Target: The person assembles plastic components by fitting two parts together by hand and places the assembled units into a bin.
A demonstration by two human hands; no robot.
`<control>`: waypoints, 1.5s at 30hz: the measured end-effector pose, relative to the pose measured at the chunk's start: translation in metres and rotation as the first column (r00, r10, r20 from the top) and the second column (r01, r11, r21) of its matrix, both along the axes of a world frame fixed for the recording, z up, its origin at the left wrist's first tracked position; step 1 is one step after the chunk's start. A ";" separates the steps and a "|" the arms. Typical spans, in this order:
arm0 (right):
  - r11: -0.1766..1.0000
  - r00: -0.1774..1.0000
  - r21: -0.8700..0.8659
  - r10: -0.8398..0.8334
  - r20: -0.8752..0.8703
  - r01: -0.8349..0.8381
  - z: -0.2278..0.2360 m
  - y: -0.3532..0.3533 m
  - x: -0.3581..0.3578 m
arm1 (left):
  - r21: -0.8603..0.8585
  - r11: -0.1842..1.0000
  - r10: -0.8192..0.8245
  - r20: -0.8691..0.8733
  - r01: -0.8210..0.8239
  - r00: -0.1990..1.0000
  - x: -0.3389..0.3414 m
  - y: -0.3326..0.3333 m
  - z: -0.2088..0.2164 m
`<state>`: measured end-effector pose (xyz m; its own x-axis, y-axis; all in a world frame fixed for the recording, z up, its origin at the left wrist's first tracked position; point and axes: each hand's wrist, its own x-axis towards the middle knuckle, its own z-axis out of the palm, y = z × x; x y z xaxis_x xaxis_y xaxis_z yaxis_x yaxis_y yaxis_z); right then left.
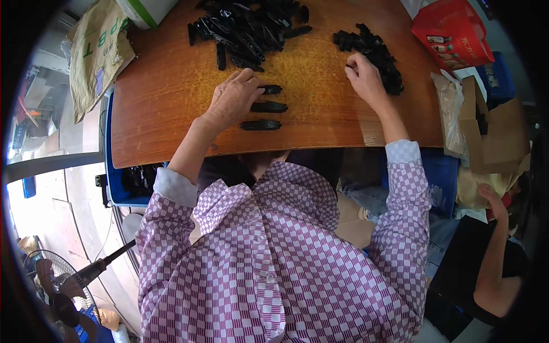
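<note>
Head view, landmark: wooden table [171, 114].
Left hand [233, 100]: fingers spread loosely, resting on three black parts [269, 107] at table centre.
Right hand [365, 77]: fingers curled, touching small black pile [374, 54].
Red box [452, 31]: table's right corner.
Tan sack [97, 54]: table's left edge.

Three parts [264, 107] in column on table [171, 114], piles [249, 28] behind.

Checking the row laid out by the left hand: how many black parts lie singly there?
3: top part at the left hand's fingertips, middle part below it, bottom part nearest the table edge. The hand may hide more.
</note>
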<state>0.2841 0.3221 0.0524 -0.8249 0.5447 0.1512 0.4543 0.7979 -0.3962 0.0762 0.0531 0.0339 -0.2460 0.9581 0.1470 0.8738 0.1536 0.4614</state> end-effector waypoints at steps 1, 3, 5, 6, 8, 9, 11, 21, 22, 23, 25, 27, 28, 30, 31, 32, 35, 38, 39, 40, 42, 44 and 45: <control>1.000 1.000 -0.006 0.009 0.002 -0.009 -0.004 -0.018 -0.008 | 0.033 0.999 -0.003 -0.020 0.003 1.000 -0.001 -0.002 -0.002; 0.644 0.864 -0.755 -0.304 -0.401 -0.124 -0.001 -0.063 -0.029 | 0.051 0.999 0.012 -0.007 -0.012 1.000 -0.003 -0.003 -0.005; 0.728 0.887 -0.666 -0.185 -0.423 -0.165 -0.018 -0.072 -0.026 | 0.105 0.994 -0.002 0.012 0.001 1.000 -0.002 -0.001 -0.006; 0.794 0.900 -0.567 -0.062 -0.432 -0.217 -0.031 -0.076 -0.025 | 0.101 0.995 0.001 0.013 -0.003 1.000 -0.002 -0.003 -0.006; 0.839 0.904 -0.468 0.064 -0.422 -0.277 -0.036 -0.082 -0.025 | 0.107 0.991 0.077 -0.003 -0.077 0.997 -0.004 -0.009 -0.008; 0.877 0.929 -0.390 0.144 -0.342 -0.279 -0.028 -0.083 -0.024 | 0.111 0.987 0.118 -0.010 -0.116 0.993 -0.004 -0.013 -0.009; 0.926 0.948 -0.222 0.277 -0.153 -0.307 -0.013 -0.083 -0.025 | 0.099 0.989 0.116 -0.012 -0.115 0.993 -0.008 -0.018 -0.011; 0.880 0.887 0.124 0.462 0.005 -0.459 0.003 -0.088 -0.041 | 0.110 0.990 0.090 0.006 -0.090 0.996 -0.007 -0.018 -0.011; 0.886 0.889 0.079 0.457 0.010 -0.457 0.006 -0.091 -0.042 | 0.108 0.990 0.092 0.009 -0.092 0.996 -0.007 -0.018 -0.011; 0.891 0.892 0.035 0.453 0.015 -0.453 0.009 -0.094 -0.043 | 0.114 0.990 0.085 0.017 -0.087 0.996 -0.007 -0.018 -0.012; 0.871 0.873 0.058 0.486 0.048 -0.488 0.013 -0.097 -0.049 | 0.124 0.989 0.071 0.033 -0.074 0.997 -0.007 -0.017 -0.013; 0.826 0.832 0.108 0.543 0.114 -0.553 0.016 -0.100 -0.054 | 0.131 0.989 0.068 0.043 -0.073 0.997 -0.008 -0.016 -0.012; 0.828 0.834 0.108 0.539 0.118 -0.551 0.016 -0.100 -0.056 | 0.141 0.987 0.065 0.049 -0.072 0.997 -0.008 -0.015 -0.011; 0.829 0.826 0.057 0.544 0.149 -0.557 0.017 -0.098 -0.057 | 0.156 0.986 0.054 0.057 -0.063 0.997 -0.007 -0.014 -0.010; 0.830 0.822 0.034 0.545 0.165 -0.556 0.018 -0.097 -0.058 | 0.166 0.984 0.048 0.068 -0.059 0.997 -0.008 -0.015 -0.011; 0.837 0.829 0.041 0.533 0.168 -0.546 0.017 -0.097 -0.059 | 0.178 0.983 0.037 0.077 -0.051 0.996 -0.009 -0.015 -0.012; 0.818 0.819 -0.052 0.574 0.016 -0.573 0.002 -0.104 -0.066 | 0.196 0.980 0.010 0.102 -0.030 0.995 -0.009 -0.013 -0.012; 0.834 0.836 0.072 0.549 -0.009 -0.547 -0.004 -0.113 -0.071 | 0.191 0.981 0.003 0.129 -0.028 0.992 -0.009 -0.014 -0.014; 0.833 0.838 0.128 0.545 -0.023 -0.538 -0.003 -0.113 -0.071 | 0.180 0.983 0.008 0.120 -0.030 0.993 -0.010 -0.015 -0.015; 0.833 0.839 0.137 0.544 -0.028 -0.535 0.000 -0.109 -0.070 | 0.167 0.985 0.016 0.109 -0.034 0.994 -0.011 -0.015 -0.015; 0.890 0.895 -0.145 0.443 0.056 -0.432 0.010 -0.094 -0.071 | 0.157 0.987 0.028 0.088 -0.041 0.996 -0.013 -0.015 -0.013; 0.950 0.955 -0.205 0.265 0.133 -0.235 0.013 -0.069 -0.072 | 0.116 0.987 0.092 0.152 -0.110 0.984 -0.013 -0.010 0.000; 0.986 0.981 -0.131 0.127 0.149 -0.108 0.013 -0.048 -0.072 | 0.091 0.985 0.131 0.182 -0.149 0.975 -0.013 -0.009 0.006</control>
<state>0.2121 0.2743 0.0658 -0.8922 0.4493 -0.0457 0.4243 0.7994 -0.4253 0.0629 0.0441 0.0399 -0.4070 0.8943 0.1860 0.7515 0.2122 0.6247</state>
